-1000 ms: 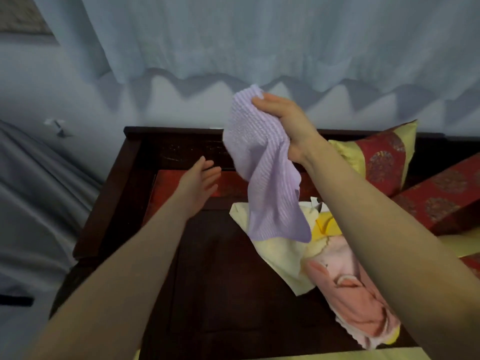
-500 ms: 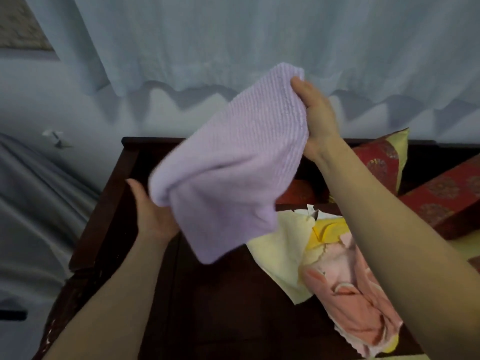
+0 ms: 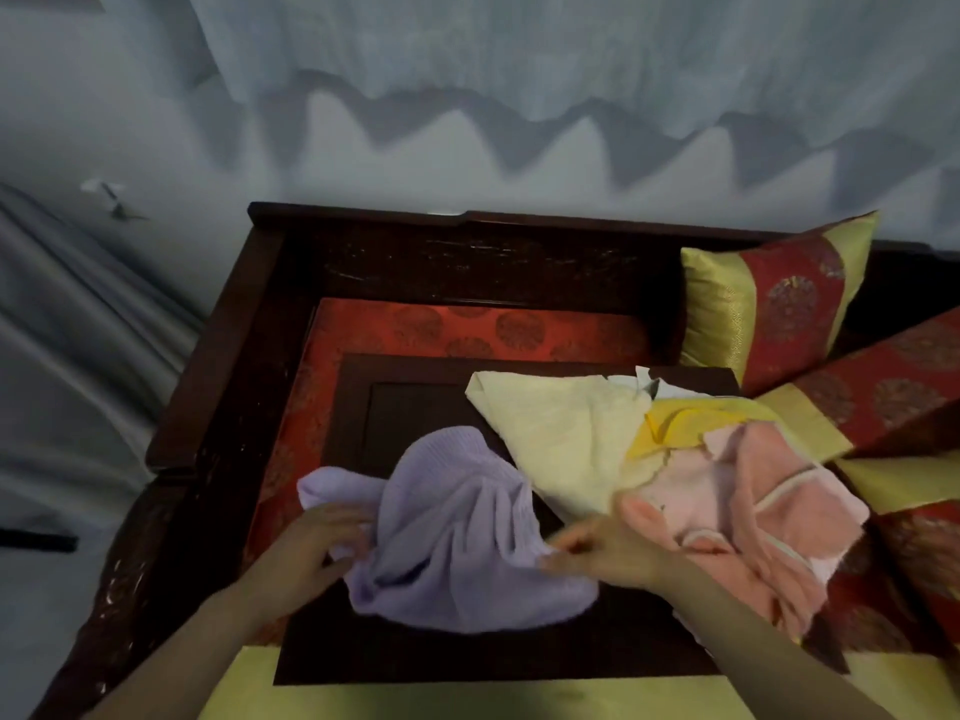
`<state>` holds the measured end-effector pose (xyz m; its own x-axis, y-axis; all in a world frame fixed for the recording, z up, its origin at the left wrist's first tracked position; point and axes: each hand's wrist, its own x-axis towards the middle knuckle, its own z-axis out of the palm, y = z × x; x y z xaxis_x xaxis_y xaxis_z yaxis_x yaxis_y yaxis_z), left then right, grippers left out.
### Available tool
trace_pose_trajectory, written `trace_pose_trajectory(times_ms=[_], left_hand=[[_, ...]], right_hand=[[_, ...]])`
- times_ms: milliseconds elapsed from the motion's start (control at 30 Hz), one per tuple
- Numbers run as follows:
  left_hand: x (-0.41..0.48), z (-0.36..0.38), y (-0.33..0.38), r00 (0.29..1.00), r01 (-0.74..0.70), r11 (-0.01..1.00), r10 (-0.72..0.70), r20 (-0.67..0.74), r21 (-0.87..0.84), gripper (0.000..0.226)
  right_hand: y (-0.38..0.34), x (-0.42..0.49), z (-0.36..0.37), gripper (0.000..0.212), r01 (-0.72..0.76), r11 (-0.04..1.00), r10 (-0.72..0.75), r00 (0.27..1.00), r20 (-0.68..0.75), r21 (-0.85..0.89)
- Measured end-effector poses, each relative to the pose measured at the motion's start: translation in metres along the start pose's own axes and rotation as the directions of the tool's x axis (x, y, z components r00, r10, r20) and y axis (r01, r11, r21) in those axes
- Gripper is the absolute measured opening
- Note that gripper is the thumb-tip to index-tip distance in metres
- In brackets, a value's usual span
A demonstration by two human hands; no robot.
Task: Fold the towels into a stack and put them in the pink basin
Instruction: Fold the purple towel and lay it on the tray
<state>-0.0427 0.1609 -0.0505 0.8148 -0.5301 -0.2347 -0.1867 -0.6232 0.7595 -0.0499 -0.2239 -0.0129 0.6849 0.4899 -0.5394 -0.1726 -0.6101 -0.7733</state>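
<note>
A lilac ribbed towel (image 3: 457,537) lies crumpled on the dark wooden tray table (image 3: 415,402). My left hand (image 3: 317,543) grips its left edge, and my right hand (image 3: 602,553) pinches its right edge. To the right lies a heap of towels: a pale yellow towel (image 3: 561,433), a bright yellow towel (image 3: 670,423) and a pink towel (image 3: 753,501). No pink basin is in view.
The tray table rests on a red patterned cushion (image 3: 467,330) inside a dark wooden bench frame (image 3: 228,324). Red and gold pillows (image 3: 779,298) lean at the right. A pale curtain (image 3: 519,70) hangs behind, and a gold cloth border (image 3: 467,698) runs along the near edge.
The lilac towel has come down from the air onto the tray table. Both hands dropped with it and now hold its two side edges.
</note>
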Motion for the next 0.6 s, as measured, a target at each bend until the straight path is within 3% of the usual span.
trace_pose_trajectory(times_ms=[67, 167, 267, 333, 400, 433, 533, 600], left_hand=[[-0.003, 0.015, -0.017, 0.997, -0.073, 0.980, 0.067, 0.038, 0.187, 0.016], [0.007, 0.010, -0.006, 0.982, 0.178, 0.937, -0.188, 0.002, 0.300, 0.024], [0.040, 0.006, 0.008, 0.930, 0.355, 0.926, -0.336, -0.150, 0.131, 0.024], [0.070, 0.007, 0.018, 0.851, 0.442, 0.897, -0.423, -0.312, -0.010, 0.021], [0.098, 0.011, 0.024, 0.787, 0.507, 0.847, -0.530, -0.315, -0.158, 0.025], [0.108, 0.013, 0.025, 0.791, 0.533, 0.829, -0.560, -0.248, -0.171, 0.031], [0.130, 0.017, 0.034, 0.880, 0.472, 0.880, -0.466, -0.087, 0.053, 0.024], [0.137, 0.014, 0.051, 0.948, 0.311, 0.950, -0.311, -0.069, -0.021, 0.025]], right_hand=[[0.025, -0.001, 0.019, 0.042, 0.001, 0.990, 0.005, 0.999, 0.039, -0.139], [0.037, 0.007, 0.019, 0.035, -0.074, 0.957, 0.075, 0.997, -0.006, -0.282], [0.021, 0.028, 0.000, 0.032, -0.136, 0.946, 0.073, 0.974, -0.215, -0.294], [0.009, 0.052, -0.010, 0.031, -0.163, 0.949, 0.044, 0.916, -0.398, -0.271], [0.002, 0.082, -0.014, 0.028, -0.199, 0.950, 0.054, 0.864, -0.500, -0.241], [-0.002, 0.095, -0.014, 0.026, -0.212, 0.953, 0.074, 0.855, -0.513, -0.215], [-0.015, 0.125, -0.012, 0.028, -0.206, 0.940, 0.050, 0.873, -0.484, -0.274], [-0.028, 0.136, -0.014, 0.066, -0.114, 0.932, -0.033, 0.919, -0.392, -0.345]])
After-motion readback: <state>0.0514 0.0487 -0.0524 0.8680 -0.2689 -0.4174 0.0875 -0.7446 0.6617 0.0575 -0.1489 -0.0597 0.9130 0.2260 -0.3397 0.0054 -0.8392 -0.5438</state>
